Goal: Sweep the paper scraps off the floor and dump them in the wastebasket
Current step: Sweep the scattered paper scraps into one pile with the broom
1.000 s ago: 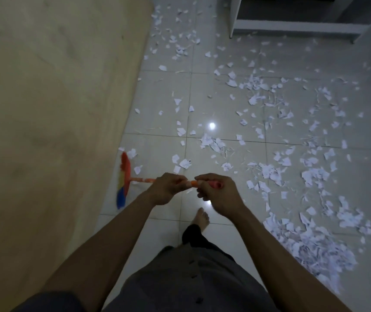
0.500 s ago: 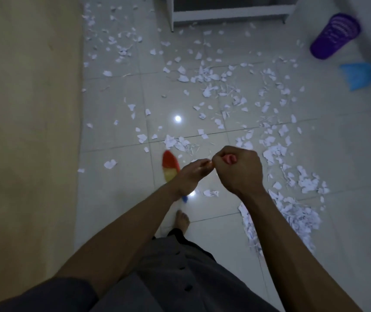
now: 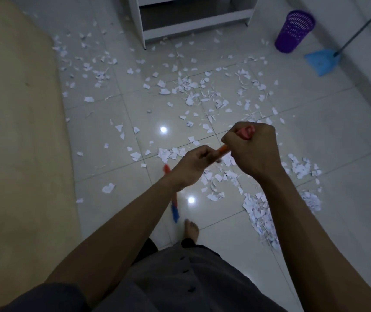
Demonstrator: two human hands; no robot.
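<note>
White paper scraps (image 3: 191,91) lie scattered over the pale tiled floor, and a denser heap of scraps (image 3: 260,212) sits at the lower right. Both hands grip the orange broom handle (image 3: 223,149): my right hand (image 3: 251,150) is closed around its top end, my left hand (image 3: 194,165) just below it. The broom head (image 3: 175,211), red and blue, rests on the floor by my bare foot and is mostly hidden behind my left forearm. A purple mesh wastebasket (image 3: 293,30) stands at the far right.
A blue dustpan (image 3: 320,61) with a long grey handle leans beside the wastebasket. A white shelf unit (image 3: 193,19) stands at the far middle. A tan mattress or bed edge (image 3: 15,131) fills the left side. My bare foot (image 3: 191,230) is on the tiles.
The broom head has swept from beside the bed on the left toward my foot at the middle. The view has turned right, bringing the wastebasket and dustpan into sight.
</note>
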